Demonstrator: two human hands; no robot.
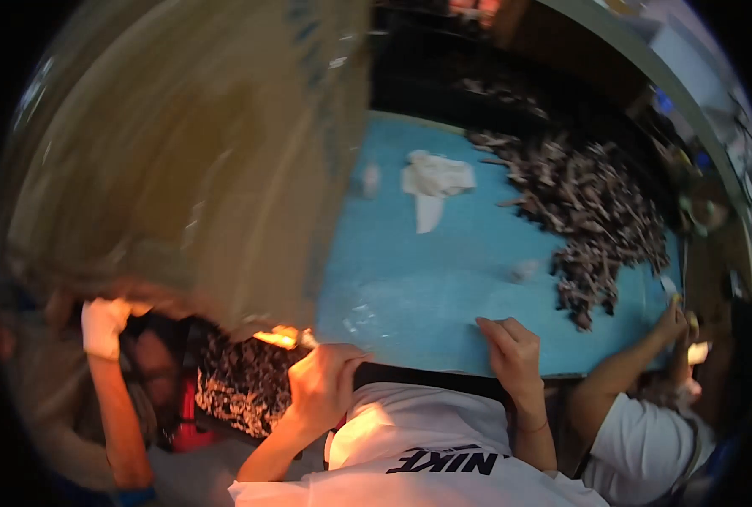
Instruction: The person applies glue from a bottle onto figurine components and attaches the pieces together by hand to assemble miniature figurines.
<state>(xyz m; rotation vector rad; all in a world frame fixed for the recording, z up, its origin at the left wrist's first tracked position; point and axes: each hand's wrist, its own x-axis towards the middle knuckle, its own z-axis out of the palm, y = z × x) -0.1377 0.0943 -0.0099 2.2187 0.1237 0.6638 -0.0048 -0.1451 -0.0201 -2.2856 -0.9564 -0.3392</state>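
My left hand (323, 384) is curled closed at the near edge of the blue tabletop (418, 296), just right of a large brown carton-like thing (181, 169) that is smeared by motion. Over the same edge, further right, my right hand (513, 351) has its fingers bent and pressed together. What either hand holds, if anything, cannot be made out. A heap of brown, twig-like dried pieces (583, 203) covers the table's right side. Beyond my hands lies a crumpled white cloth (437, 177).
At far left, another person's white-gloved hand (104, 329) is by the carton's lower edge. Below the carton sits a batch of similar brown pieces (236, 384). A person in a white shirt (642, 448) works close at my right. A small pale blurred item (523, 270) lies before the heap.
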